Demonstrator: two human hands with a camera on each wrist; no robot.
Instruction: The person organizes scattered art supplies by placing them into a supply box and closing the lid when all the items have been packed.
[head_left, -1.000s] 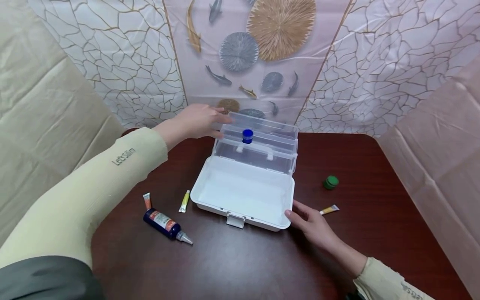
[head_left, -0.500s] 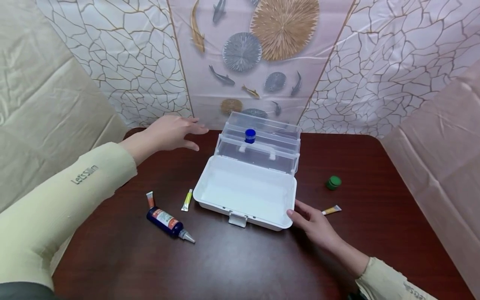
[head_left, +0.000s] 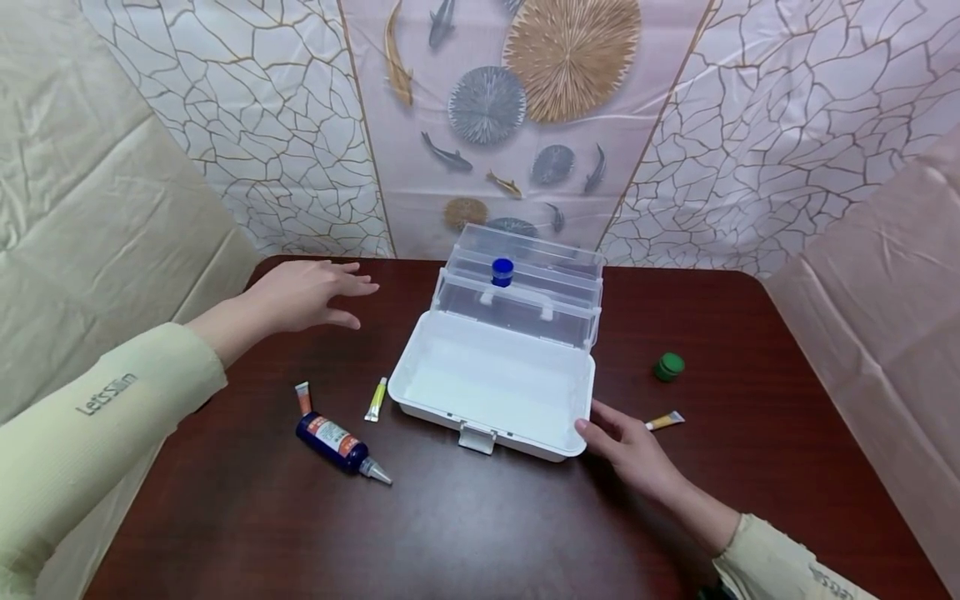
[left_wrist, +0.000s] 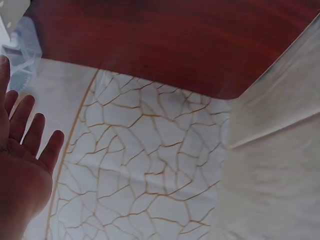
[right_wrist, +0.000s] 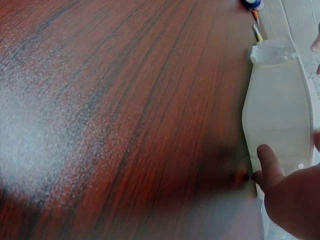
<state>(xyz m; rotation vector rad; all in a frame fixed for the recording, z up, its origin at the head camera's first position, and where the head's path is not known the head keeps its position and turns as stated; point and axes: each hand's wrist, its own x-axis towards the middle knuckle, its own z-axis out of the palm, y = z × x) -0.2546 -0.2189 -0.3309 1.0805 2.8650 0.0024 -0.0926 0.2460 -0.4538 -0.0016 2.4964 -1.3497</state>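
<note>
In the head view, the right hand (head_left: 633,450) grips the near right corner of the white box (head_left: 480,379), whose clear top (head_left: 517,319) is raised. Left of the box, the left hand (head_left: 307,296) hovers, fingers spread; its sleeve (head_left: 120,392) reads "Let'sSlim". The blue bottle (head_left: 330,440), front-left of the box, carries print too small to read. Left wrist view: the table (left_wrist: 165,45) edge runs from the box to a corner. Right wrist view: one digit lies against the box; tabletop stretches before it.
</note>
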